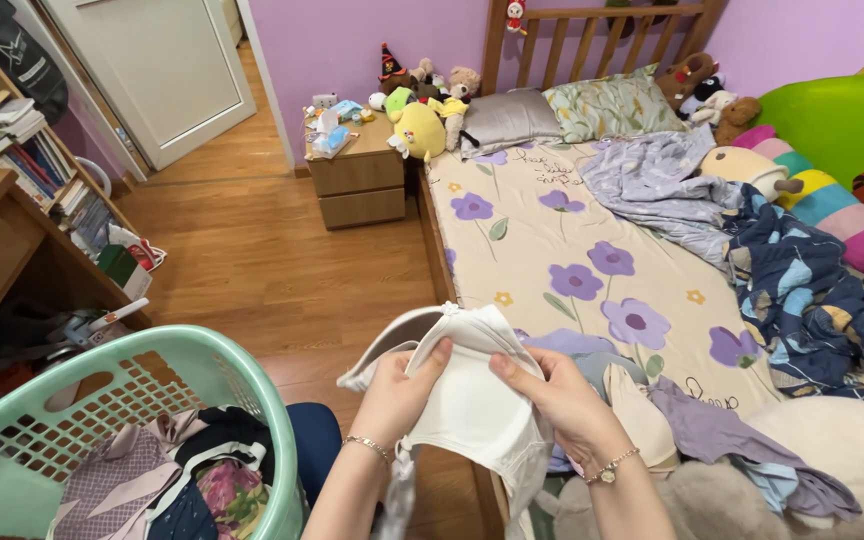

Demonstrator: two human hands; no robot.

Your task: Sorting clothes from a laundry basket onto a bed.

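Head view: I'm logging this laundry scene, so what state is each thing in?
White garment: held up, partly folded, in both hands.
Left hand: gripping the garment.
Right hand: gripping the garment.
Green laundry basket: partly filled with clothes.
Door: open.
Nightstand: drawers shut, top cluttered.
Bed: unmade, clothes strewn over it.
Blue patterned blanket: crumpled.
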